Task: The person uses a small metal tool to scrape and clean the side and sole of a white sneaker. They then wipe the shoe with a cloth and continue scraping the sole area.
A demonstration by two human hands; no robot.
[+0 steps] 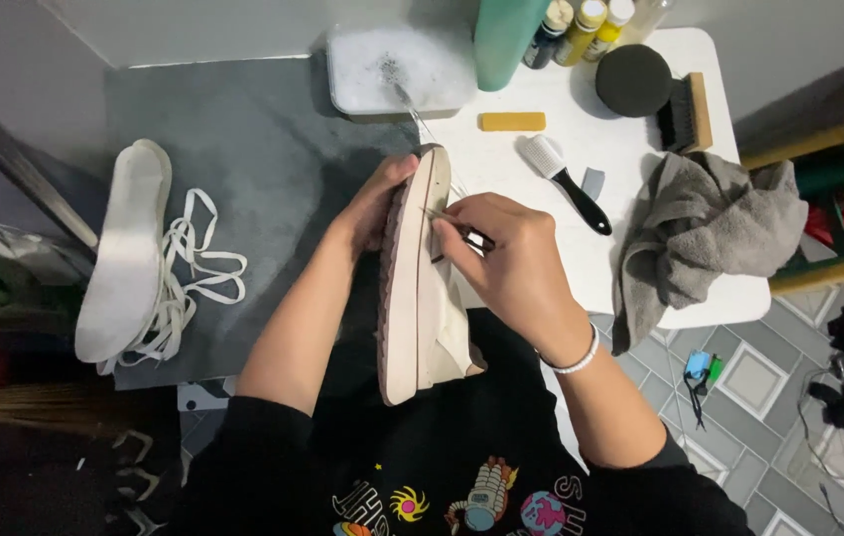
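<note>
2 hands (372, 213) (506, 260) hold shoe (420, 288), perhaps brush (456, 226); towel (700, 228), insole (124, 253) nearby.

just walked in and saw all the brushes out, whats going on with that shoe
A person is cleaning a cream low-top shoe, held on its side over their lap. The left hand grips the toe end by the brownish sole, while the right hand works a thin brush against the side of the sole. A tub of soapy water sits on the white table, with a black-handled white brush and a grey towel. A white insole and white laces lie to the left on a grey mat.
</note>
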